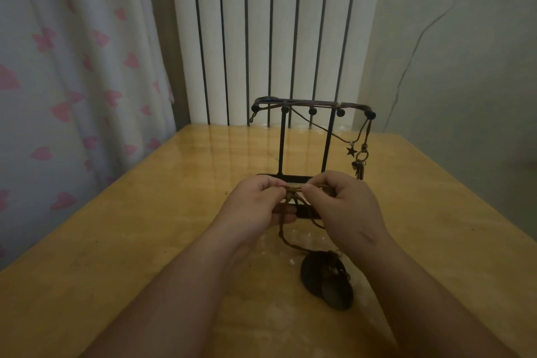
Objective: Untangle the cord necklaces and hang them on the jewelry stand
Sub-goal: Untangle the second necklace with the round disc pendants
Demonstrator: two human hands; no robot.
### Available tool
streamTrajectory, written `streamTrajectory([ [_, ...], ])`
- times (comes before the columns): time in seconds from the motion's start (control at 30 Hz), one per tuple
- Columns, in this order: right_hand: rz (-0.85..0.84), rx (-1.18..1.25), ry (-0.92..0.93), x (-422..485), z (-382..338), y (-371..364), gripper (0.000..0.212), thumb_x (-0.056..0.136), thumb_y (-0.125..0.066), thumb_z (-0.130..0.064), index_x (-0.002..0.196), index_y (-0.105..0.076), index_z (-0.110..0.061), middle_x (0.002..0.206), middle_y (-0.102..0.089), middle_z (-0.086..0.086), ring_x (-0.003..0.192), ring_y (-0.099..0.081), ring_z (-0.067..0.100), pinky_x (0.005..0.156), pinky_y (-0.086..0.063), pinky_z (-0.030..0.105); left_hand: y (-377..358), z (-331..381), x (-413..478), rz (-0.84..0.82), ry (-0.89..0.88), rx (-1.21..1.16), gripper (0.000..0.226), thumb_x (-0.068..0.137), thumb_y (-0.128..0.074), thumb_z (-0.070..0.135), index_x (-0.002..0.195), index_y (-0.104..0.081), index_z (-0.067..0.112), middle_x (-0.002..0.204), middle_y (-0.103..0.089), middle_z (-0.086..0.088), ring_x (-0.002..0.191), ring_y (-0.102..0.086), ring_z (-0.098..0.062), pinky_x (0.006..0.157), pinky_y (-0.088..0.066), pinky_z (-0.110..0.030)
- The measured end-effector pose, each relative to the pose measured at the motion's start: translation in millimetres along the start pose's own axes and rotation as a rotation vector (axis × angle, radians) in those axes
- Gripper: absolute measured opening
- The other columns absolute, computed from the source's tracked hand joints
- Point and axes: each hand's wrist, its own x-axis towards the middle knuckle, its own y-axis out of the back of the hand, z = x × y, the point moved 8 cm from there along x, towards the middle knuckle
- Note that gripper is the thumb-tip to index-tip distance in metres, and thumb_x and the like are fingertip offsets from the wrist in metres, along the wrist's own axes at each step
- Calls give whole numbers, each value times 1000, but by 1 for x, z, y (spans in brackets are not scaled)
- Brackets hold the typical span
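Head camera looks down on a wooden desk (139, 212), both forearms reaching in from the near edge. The left hand (255, 202) and right hand (341, 200) meet over the middle of the desk, knuckles facing each other. Each has its thumb and fingers curled in and pinches the tangled part of a brown cord necklace (291, 190); the other fingers are folded under. Between the two hands the cord bunches into a small knot. From there, loose strands drop down to the desk surface and curve toward the near right. They end at a dark, rounded pendant (325, 279) that lies flat on the desk just beside the right wrist.

Behind the hands, toward the far edge, stands the black jewelry stand (281, 142). It is upright on two thin posts, and the hands partly hide its flat base. Cords are draped along its top bar. At the bar's right end a star charm (351, 150) and a cluster of small key-like charms (359, 166) hang clear of the desk.

Beyond the far edge are a white radiator (258, 38) and a curtain (72, 73) with pink hearts.
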Motion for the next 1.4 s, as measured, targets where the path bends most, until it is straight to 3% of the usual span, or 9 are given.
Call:
streamTrajectory([
  [0.27,-33,96,2,0,0,4,12,90,-60,-33,82,-67,-29,78,-65,4,78,-60,21,74,-56,44,7,6,-1,21,-99,-142,10,91,-64,6,86,-71,11,88,-76,-6,85,-73,-22,82,-58,-37],
  [0.43,-73,47,16,0,1,-1,6,88,-67,-37,92,-63,-35,68,-57,-5,61,-52,8,60,-50,27,9,11,-2,52,-152,-95,9,89,-66,6,87,-70,13,89,-74,-7,86,-73,-20,84,-59,-38],
  [0.6,-15,-43,32,0,3,-1,9,89,-66,-33,88,-63,-42,75,-62,-6,68,-56,9,63,-53,28,8,16,-5,66,-192,12,23,91,-63,5,105,-69,22,98,-72,-1,85,-72,-11,78,-60,-30],
  [0.77,-37,-102,24,-1,6,-7,5,89,-63,-37,92,-67,-37,72,-62,-7,67,-56,9,62,-52,30,5,18,-7,70,-204,76,14,93,-64,17,92,-76,23,89,-75,3,86,-71,-12,78,-61,-33],
  [0.83,-71,-61,9,-2,8,-10,14,88,-61,-41,95,-71,-36,75,-66,-7,70,-60,10,66,-56,35,4,18,-7,63,-207,79,13,93,-64,18,92,-77,20,90,-75,1,88,-72,-14,80,-62,-37],
  [0.97,-94,72,-40,-2,9,-12,16,90,-61,-40,91,-74,-31,76,-71,-14,78,-63,-3,68,-49,20,6,20,-8,92,-231,127,14,94,-63,22,95,-77,21,89,-75,5,86,-71,-8,80,-61,-31],
  [1.1,-97,228,-125,-4,10,-13,12,90,-64,-31,85,-75,-28,77,-73,-15,77,-64,-6,68,-45,18,7,24,-10,109,-270,134,14,94,-63,20,98,-76,22,90,-75,7,85,-70,-3,76,-59,-24],
  [1.23,-55,310,-194,-5,12,-10,11,89,-65,-28,81,-73,-28,74,-70,-15,77,-64,4,66,-42,22,5,27,-12,101,-309,142,17,94,-63,17,105,-74,24,93,-74,8,87,-71,-3,78,-59,-25],
  [1.4,-72,332,-225,-6,15,-10,10,88,-67,-28,80,-74,-28,72,-70,-18,73,-63,1,66,-40,24,2,30,-13,97,-345,232,15,95,-61,17,93,-72,28,87,-72,7,84,-69,-2,73,-58,-22],
])
